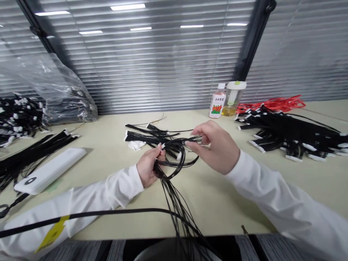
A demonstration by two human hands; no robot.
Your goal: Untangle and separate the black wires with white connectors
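My left hand (150,165) is closed around a looped bundle of thin black wires (181,170), with a small white connector showing near the thumb tip. Strands from this bundle hang down over the table's front edge. To the right, my right hand (214,145) curls round the wires' far side, some strands lying between thumb and forefinger; how firmly they are pinched is unclear. Behind my hands lie more black ribbon cables (141,137) with white connectors. A crumpled white scrap (136,145) rests beside them.
At left are a white handheld device (51,170), black cables (35,154) and a clear plastic bag (67,90). A labelled bottle (217,103) and lidded jug (233,99) stand at the back. Black cables (288,128) and red cables (277,104) are piled right.
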